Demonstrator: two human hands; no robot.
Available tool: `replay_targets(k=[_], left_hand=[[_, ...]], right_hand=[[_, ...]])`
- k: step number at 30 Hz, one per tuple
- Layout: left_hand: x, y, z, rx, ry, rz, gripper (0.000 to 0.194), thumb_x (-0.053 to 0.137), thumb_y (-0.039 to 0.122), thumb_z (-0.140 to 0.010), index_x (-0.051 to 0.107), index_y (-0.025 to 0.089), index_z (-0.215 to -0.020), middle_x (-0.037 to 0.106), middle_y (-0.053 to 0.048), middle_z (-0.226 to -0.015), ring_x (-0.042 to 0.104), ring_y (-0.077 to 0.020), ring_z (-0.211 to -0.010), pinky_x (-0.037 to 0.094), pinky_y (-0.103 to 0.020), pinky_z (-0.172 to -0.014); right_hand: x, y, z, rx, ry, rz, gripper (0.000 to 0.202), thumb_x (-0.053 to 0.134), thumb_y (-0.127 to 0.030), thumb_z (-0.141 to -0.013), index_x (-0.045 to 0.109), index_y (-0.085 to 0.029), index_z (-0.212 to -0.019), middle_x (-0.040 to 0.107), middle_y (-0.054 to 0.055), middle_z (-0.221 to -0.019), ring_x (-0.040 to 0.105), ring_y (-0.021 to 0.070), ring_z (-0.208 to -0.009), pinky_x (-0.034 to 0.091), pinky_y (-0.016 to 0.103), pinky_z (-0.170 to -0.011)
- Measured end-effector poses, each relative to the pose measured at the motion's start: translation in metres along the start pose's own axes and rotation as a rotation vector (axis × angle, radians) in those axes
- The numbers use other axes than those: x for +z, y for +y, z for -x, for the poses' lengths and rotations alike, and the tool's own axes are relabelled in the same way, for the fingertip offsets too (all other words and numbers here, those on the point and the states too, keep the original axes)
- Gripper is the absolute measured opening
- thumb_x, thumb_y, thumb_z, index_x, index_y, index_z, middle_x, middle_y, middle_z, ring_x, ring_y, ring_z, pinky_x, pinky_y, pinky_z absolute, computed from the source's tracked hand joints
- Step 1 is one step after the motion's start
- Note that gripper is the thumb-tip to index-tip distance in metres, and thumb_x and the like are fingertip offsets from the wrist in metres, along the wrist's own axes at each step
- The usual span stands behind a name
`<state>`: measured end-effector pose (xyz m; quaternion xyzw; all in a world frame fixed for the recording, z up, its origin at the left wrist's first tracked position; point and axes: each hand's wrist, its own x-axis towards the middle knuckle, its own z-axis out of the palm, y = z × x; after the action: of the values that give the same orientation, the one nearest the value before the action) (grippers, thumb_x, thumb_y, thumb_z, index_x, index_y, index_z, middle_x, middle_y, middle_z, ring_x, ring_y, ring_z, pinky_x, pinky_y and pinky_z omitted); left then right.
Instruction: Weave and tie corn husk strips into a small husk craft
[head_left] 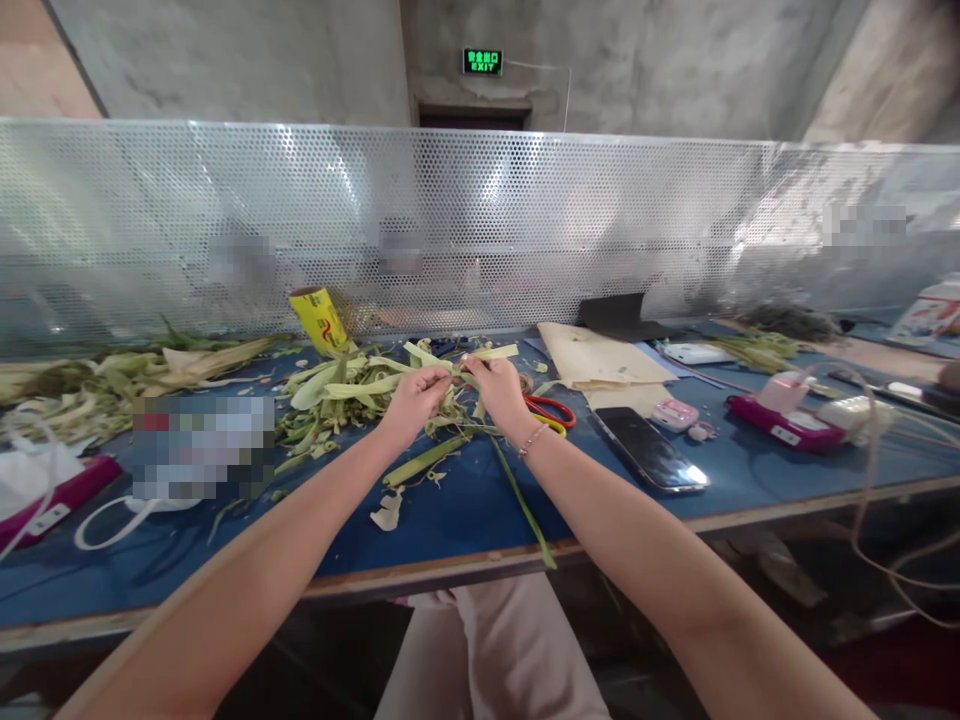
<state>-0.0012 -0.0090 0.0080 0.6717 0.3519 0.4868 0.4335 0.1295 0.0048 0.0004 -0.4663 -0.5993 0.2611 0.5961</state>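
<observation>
Over the blue table, my left hand (414,405) and my right hand (501,392) meet with fingertips pinched on a pale green leaf strip (499,353), which looks like corn husk. One end of the strip sticks out past my right hand's fingers; the spot between the fingertips is too small to make out. A heap of similar green strips (337,392) lies just beyond and left of my left hand. Below the hands rest a wider green piece (427,460) and a long thin green strip (525,508). Red-and-yellow looped handles (553,405), apparently scissors, lie beside my right wrist.
To the right are a black phone (649,450), a pink case (675,414), brown paper (592,358) and a magenta power strip (784,425) with cables. At left lie more husks (150,375) and another power strip (82,492). A yellow tube (319,320) stands near the perforated metal screen (450,220).
</observation>
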Motion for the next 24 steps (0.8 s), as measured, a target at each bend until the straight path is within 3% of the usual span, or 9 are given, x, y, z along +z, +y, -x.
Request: replay_targets(k=[5,8,14,19,24], left_hand=[[0.001,0.0,0.001,0.024,0.014,-0.029,0.017,0.054,0.032,-0.068,0.051,0.016,-0.065,0.025,0.008,-0.045,0.02,-0.0032,-0.038,0.015,-0.02,-0.039],[0.0,-0.002,0.0,0.03,0.04,-0.047,0.015,0.053,0.031,-0.068,0.051,0.017,-0.066,0.027,0.008,-0.044,0.022,-0.004,-0.038,0.017,-0.02,-0.04],[-0.013,-0.007,-0.004,0.023,0.151,-0.14,0.012,0.048,0.029,-0.071,0.049,0.017,-0.068,0.037,0.006,-0.046,0.032,-0.0063,-0.042,0.025,-0.02,-0.044],[-0.016,-0.009,-0.006,0.063,0.088,-0.282,0.008,0.048,0.023,-0.069,0.052,0.017,-0.067,0.047,0.003,-0.053,0.04,-0.0087,-0.051,0.031,-0.022,-0.051],[-0.014,-0.013,-0.008,0.067,0.214,-0.204,0.02,0.05,0.034,-0.071,0.054,0.015,-0.066,0.049,0.001,-0.058,0.043,-0.0098,-0.057,0.033,-0.022,-0.054]], right_hand=[[0.003,0.002,-0.001,0.05,0.003,-0.139,0.033,0.048,-0.042,-0.073,0.063,-0.013,-0.066,0.058,0.003,-0.056,0.055,0.0148,-0.058,0.043,0.027,-0.059],[0.002,0.0,0.0,0.009,-0.015,-0.16,0.027,0.051,-0.039,-0.071,0.059,-0.015,-0.065,0.059,0.003,-0.06,0.055,0.014,-0.062,0.044,0.027,-0.062],[0.001,0.006,0.0,0.089,-0.253,-0.215,0.027,0.062,-0.04,-0.062,0.052,-0.016,-0.068,0.055,-0.001,-0.059,0.05,0.0095,-0.052,0.042,0.024,-0.053],[0.002,0.008,0.0,0.068,-0.413,-0.22,0.017,0.056,-0.032,-0.07,0.052,-0.016,-0.062,0.055,-0.001,-0.059,0.052,0.0095,-0.053,0.043,0.024,-0.057],[0.005,-0.002,0.004,-0.004,-0.446,0.009,0.022,0.044,-0.019,-0.076,0.048,-0.017,-0.054,0.046,-0.004,-0.046,0.04,0.0075,-0.042,0.033,0.022,-0.048]])
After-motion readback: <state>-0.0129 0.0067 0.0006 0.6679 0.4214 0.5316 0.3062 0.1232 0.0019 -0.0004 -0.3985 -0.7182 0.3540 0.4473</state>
